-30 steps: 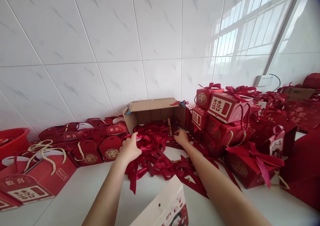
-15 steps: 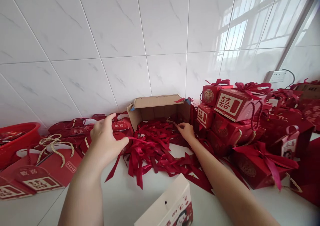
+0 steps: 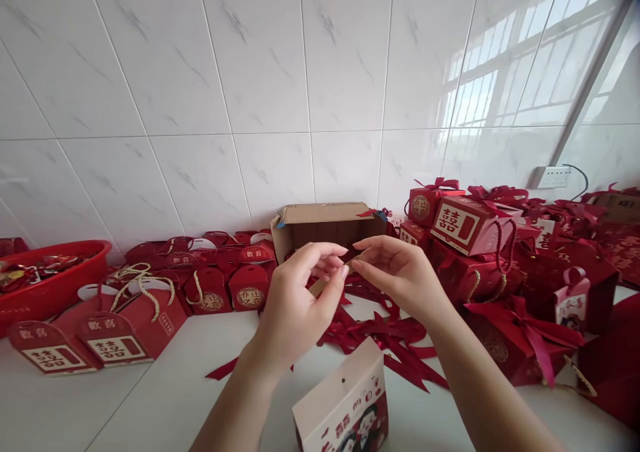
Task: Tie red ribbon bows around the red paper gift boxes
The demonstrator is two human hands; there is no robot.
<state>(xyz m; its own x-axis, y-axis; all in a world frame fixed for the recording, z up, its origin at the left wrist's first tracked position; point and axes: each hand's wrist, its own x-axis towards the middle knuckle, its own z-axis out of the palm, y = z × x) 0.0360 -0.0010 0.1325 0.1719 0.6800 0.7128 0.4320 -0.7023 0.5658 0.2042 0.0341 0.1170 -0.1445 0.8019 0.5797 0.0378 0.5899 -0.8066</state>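
Note:
My left hand (image 3: 305, 299) and my right hand (image 3: 400, 272) meet fingertip to fingertip above the ribbon pile, in front of the open carton. Both are pinched on something small and thin, too small to make out. Under them lies a loose heap of dark red ribbons (image 3: 350, 332). A white and red paper bag (image 3: 337, 405) with printed figures and a small hole near its top edge stands below my hands. The cardboard carton (image 3: 325, 213) lies with its opening facing me, partly hidden behind my fingers.
Red gift boxes (image 3: 115, 349) stand at the left, beside a red basin (image 3: 60, 285) of wrapped items. More ribboned boxes (image 3: 455, 225) are stacked at the right. A white tiled wall (image 3: 270, 72) rises behind, with a socket (image 3: 550, 177) at the right.
My right hand has come away from the carton towards me, and my left hand has moved right to meet it. Its fingers have closed. The view has shifted left and up.

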